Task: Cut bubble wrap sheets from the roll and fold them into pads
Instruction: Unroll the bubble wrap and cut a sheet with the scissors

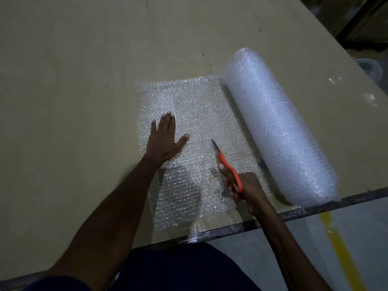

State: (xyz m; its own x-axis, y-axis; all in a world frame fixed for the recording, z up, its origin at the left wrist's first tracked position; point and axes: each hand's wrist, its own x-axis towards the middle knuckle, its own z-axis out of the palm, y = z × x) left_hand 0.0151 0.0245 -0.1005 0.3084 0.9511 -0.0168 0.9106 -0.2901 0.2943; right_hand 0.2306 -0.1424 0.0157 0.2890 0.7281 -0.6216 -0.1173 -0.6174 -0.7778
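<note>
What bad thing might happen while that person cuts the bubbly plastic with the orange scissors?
The scissors in the right hand point toward the left hand lying flat on the unrolled sheet, so the thumb could get nicked. The cut might also wander crooked. The roll reaches the table edge and might tip off.

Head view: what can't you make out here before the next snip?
- Scissors: handle loops hidden inside right hand.
- Cut line in sheet: clear film, too faint.
- Roll: where the sheet joins, hidden underneath.
- Container: cut off behind table.
</note>
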